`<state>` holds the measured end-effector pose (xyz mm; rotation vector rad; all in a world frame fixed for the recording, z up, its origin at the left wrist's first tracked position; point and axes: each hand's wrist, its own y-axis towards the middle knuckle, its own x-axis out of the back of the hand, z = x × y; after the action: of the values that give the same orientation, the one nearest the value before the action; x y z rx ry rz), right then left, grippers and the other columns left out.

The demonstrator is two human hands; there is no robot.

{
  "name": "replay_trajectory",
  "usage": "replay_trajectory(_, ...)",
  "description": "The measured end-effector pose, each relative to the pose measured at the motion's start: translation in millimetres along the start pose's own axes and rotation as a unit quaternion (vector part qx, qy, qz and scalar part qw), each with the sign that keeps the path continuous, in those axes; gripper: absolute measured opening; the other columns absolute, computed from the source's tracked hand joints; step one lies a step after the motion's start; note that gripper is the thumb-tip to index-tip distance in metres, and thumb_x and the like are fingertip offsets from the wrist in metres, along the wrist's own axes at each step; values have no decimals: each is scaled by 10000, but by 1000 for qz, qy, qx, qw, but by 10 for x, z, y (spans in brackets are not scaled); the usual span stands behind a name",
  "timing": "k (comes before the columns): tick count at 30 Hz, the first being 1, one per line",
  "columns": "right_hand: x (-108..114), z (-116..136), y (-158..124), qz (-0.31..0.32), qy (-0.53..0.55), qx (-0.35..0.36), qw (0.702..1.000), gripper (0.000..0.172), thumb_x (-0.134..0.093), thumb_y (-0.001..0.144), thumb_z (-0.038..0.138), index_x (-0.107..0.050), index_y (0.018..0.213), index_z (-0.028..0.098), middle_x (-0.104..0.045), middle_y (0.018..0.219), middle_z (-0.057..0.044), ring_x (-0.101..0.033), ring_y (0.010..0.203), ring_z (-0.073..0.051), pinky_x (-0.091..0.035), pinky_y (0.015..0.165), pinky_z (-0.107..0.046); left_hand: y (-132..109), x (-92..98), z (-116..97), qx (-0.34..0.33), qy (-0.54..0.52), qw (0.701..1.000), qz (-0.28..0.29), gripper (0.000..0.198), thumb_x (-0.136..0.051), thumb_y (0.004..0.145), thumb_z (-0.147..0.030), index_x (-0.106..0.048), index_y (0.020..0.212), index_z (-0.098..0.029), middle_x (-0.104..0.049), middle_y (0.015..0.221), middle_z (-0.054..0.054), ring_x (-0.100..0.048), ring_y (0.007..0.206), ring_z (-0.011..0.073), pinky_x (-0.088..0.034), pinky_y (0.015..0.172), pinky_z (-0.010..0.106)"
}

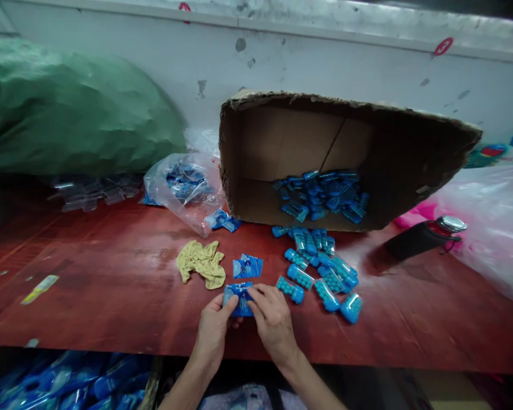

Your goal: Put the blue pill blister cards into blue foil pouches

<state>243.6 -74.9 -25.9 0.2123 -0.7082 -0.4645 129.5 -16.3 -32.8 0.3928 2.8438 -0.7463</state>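
My left hand (pixel 212 330) and my right hand (pixel 271 322) are together at the near edge of the red table (pixel 111 285), both pinching a small blue packet (pixel 240 299) between them. Just beyond it lies another blue packet (pixel 248 266). To the right sits a heap of clear capsules filled with blue balls (pixel 320 267), spilling out of a cardboard box (pixel 410 171) tipped on its side. A crumpled yellow cloth (pixel 200 262) lies left of the packets.
A clear plastic bag with blue packets (pixel 183 188) lies by the box. A large green sack (pixel 68 108) fills the back left. A dark bottle with a metal cap (pixel 427 236) lies at right beside white plastic sheeting (pixel 491 222). More blue packets (pixel 68 381) lie below the table.
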Motion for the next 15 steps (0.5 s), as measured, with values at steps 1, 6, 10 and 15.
replay_trajectory(1,-14,-20,12,-1,66,-53,996,288,-518,799,202,-567,1082,212,-606,1003,-70,-534,870,-193,-410,765,-320,10,-13,2,2,-6,1000,4,300,-648,606,-366,-602,766,-116,-599,564,3,-486,435,75,-357,415,187)
replay_trajectory(6,-113,-122,118,78,339,-266,899,130,-556,712,237,-623,757,135,-593,633,5,-515,565,-120,-416,550,-227,96,-68,65,-29,21,999,-20,253,-652,596,-347,-607,695,-118,-572,505,-21,-441,403,60,-328,399,177)
replay_trajectory(10,-181,-171,153,58,335,-291,894,149,-519,718,266,-558,654,137,-503,538,35,-428,475,-90,-344,443,-195,193,-146,108,-35,34,998,-37,253,-651,583,-354,-610,665,-118,-569,501,-22,-436,411,66,-326,402,184)
replay_trajectory(15,-224,-242,170,7,297,-275,914,151,-499,735,271,-513,630,162,-473,562,42,-409,520,-98,-324,462,-193,281,-265,112,-49,25,998,-40,281,-658,566,-372,-620,682,-119,-582,523,-20,-456,441,81,-339,421,197)
